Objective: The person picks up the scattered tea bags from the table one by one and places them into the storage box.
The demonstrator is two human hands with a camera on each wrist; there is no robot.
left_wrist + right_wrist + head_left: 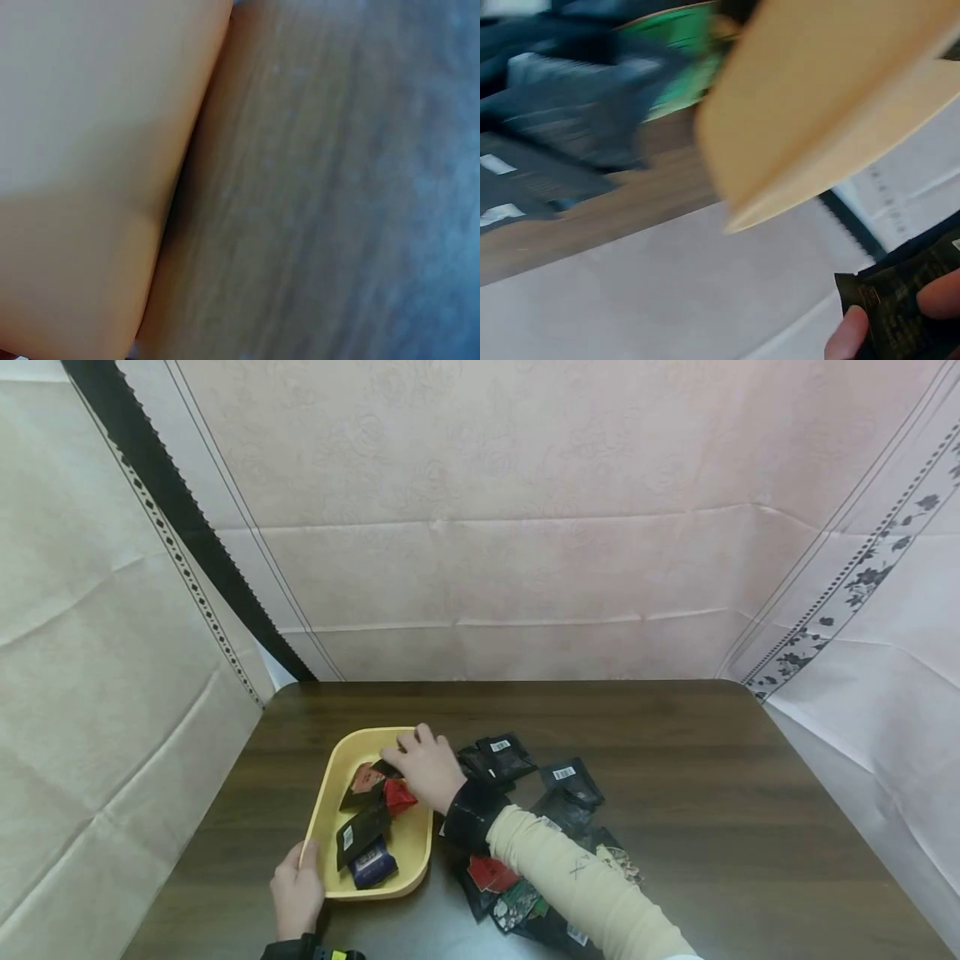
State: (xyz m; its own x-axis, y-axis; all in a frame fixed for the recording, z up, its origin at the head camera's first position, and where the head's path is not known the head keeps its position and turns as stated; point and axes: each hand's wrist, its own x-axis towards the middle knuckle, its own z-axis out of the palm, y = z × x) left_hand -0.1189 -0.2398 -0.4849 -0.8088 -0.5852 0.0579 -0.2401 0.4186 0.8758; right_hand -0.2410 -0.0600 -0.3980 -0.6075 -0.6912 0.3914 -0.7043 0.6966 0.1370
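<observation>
A yellow plastic basket (415, 852) stands on the table's left side, and my left hand (296, 889) holds its left rim near the front corner. In the left wrist view the basket's outer wall (82, 150) fills the left part. My right hand (427, 770) is over the basket's far right part and pinches a small black packet (900, 315) between thumb and finger. Inside the basket lie a black packet with an orange print (366, 778), a red packet (399, 796), a black packet with a barcode label (363, 835) and a dark blue packet (373, 863).
Right of the basket lies a loose pile of several packets, mostly black, among them one with a barcode (570, 781), a red one (491, 872) and a green-patterned one (516, 906). My right forearm covers part of the pile. Pale cloth (525, 568) hangs behind the wooden table (697, 810).
</observation>
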